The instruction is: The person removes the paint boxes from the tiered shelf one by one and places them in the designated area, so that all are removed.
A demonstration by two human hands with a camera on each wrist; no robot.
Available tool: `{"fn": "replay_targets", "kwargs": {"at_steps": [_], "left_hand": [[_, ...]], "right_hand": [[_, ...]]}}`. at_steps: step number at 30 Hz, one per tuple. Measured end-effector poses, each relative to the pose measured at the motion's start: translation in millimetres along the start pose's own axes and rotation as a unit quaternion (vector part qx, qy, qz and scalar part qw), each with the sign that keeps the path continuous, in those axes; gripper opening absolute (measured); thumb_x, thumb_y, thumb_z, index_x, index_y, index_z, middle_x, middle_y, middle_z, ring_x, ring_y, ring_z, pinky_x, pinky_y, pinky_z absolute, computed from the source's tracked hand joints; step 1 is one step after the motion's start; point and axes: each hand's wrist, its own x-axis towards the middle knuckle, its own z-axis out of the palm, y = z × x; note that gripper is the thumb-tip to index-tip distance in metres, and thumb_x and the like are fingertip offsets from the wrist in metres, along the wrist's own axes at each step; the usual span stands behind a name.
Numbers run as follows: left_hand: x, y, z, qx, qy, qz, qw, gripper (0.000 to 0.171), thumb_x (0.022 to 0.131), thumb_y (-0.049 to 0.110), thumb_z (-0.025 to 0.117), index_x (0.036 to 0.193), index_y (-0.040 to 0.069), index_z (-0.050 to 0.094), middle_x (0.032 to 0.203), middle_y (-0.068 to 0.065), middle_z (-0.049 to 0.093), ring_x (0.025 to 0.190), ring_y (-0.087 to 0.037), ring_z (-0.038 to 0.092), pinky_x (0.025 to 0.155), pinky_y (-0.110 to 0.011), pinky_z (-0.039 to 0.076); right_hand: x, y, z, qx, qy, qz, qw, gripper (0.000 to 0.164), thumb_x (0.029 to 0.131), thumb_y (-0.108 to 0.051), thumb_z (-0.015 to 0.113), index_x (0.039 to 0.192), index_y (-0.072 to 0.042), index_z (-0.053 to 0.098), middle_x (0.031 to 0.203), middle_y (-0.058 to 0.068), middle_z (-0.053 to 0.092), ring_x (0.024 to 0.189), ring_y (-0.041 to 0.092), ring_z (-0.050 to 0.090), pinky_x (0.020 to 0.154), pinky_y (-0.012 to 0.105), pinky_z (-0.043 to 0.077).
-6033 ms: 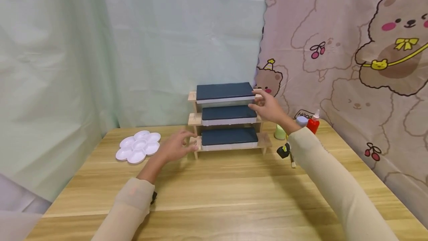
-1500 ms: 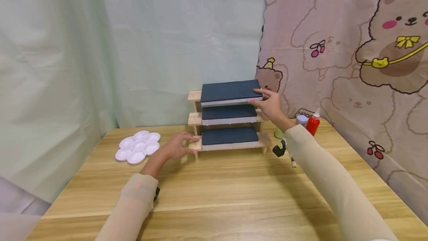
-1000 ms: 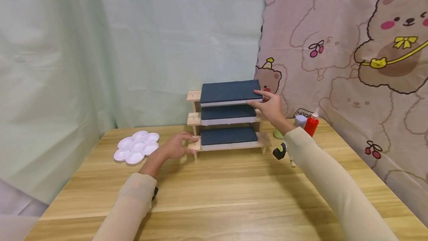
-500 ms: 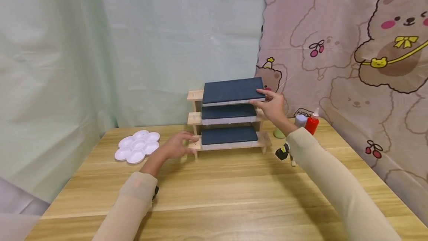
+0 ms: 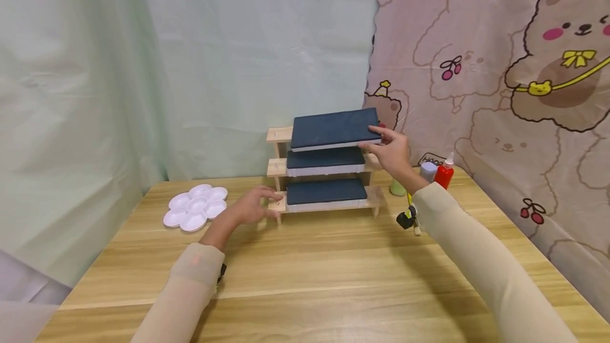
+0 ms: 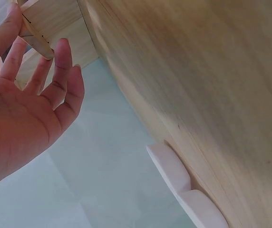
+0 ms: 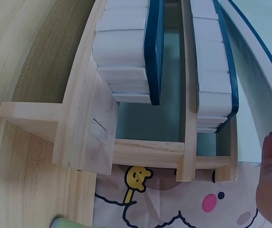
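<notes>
My right hand (image 5: 394,154) pinches the right end of a flat white box with a dark blue lid (image 5: 333,128), thumb below and fingers above. That box is raised over the top tier of a small three-tier wooden rack (image 5: 377,199), its right end higher than its left. In the right wrist view its pale underside (image 7: 250,61) shows beside the rack. Two like boxes lie on the middle tier (image 5: 325,159) and bottom tier (image 5: 326,192). At the rack's lower left, my left hand (image 5: 249,206) holds the bottom board's end between thumb and fingers; the left wrist view shows that board end (image 6: 37,42).
A white flower-shaped palette (image 5: 197,206) lies on the wooden table (image 5: 305,279) at left. Behind my right forearm stand a red squeeze bottle (image 5: 444,174), a bluish-lidded jar (image 5: 428,171) and a green jar (image 5: 397,188), near a brush (image 5: 417,229). Curtains hang behind.
My right hand has taken hold of the top box and moved it rightward and up, tilting it. My left hand has closed in on the rack's bottom board and stays there.
</notes>
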Motion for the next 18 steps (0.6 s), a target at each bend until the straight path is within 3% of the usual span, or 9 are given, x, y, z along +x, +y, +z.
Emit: {"fn": "replay_targets", "kwargs": {"at_steps": [6, 10, 14, 18], "left_hand": [[1.1, 0.1, 1.2, 0.006, 0.004, 0.006, 1.0, 0.045, 0.086, 0.017, 0.079, 0.127, 0.003, 0.067, 0.141, -0.026, 0.049, 0.132, -0.045, 0.042, 0.109, -0.057, 0.034], [0.6, -0.1, 1.9, 0.007, 0.006, 0.008, 0.9999, 0.044, 0.086, 0.017, 0.079, 0.126, 0.003, 0.068, 0.14, -0.026, 0.05, 0.131, -0.045, 0.043, 0.109, -0.057, 0.034], [-0.1, -0.6, 2.2, 0.009, 0.007, 0.009, 0.9999, 0.044, 0.086, 0.017, 0.079, 0.127, 0.004, 0.068, 0.14, -0.026, 0.05, 0.131, -0.045, 0.043, 0.109, -0.057, 0.034], [0.2, -0.8, 1.8, 0.007, 0.007, 0.006, 0.9999, 0.045, 0.086, 0.017, 0.078, 0.127, 0.004, 0.067, 0.141, -0.025, 0.049, 0.132, -0.045, 0.043, 0.109, -0.057, 0.034]], "right_hand": [[-3.0, -1.1, -3.9, 0.014, -0.007, 0.001, 1.0, 0.051, 0.078, -0.017, 0.086, 0.125, -0.007, 0.07, 0.075, 0.003, 0.047, 0.057, 0.007, 0.042, 0.051, 0.018, 0.034], [-11.5, -17.5, -8.6, 0.029, -0.011, -0.007, 0.999, 0.048, 0.079, -0.006, 0.084, 0.124, 0.002, 0.068, 0.073, 0.006, 0.046, 0.053, 0.004, 0.039, 0.048, 0.018, 0.032], [-23.2, -38.7, -13.2, 0.019, -0.015, -0.009, 1.0, 0.047, 0.08, -0.002, 0.082, 0.124, 0.006, 0.066, 0.084, 0.013, 0.052, 0.055, 0.002, 0.041, 0.049, 0.016, 0.032], [-26.3, -37.6, -15.7, 0.02, -0.018, 0.005, 1.0, 0.049, 0.08, -0.005, 0.083, 0.126, 0.002, 0.067, 0.093, 0.015, 0.053, 0.059, 0.003, 0.046, 0.05, 0.015, 0.033]]}}
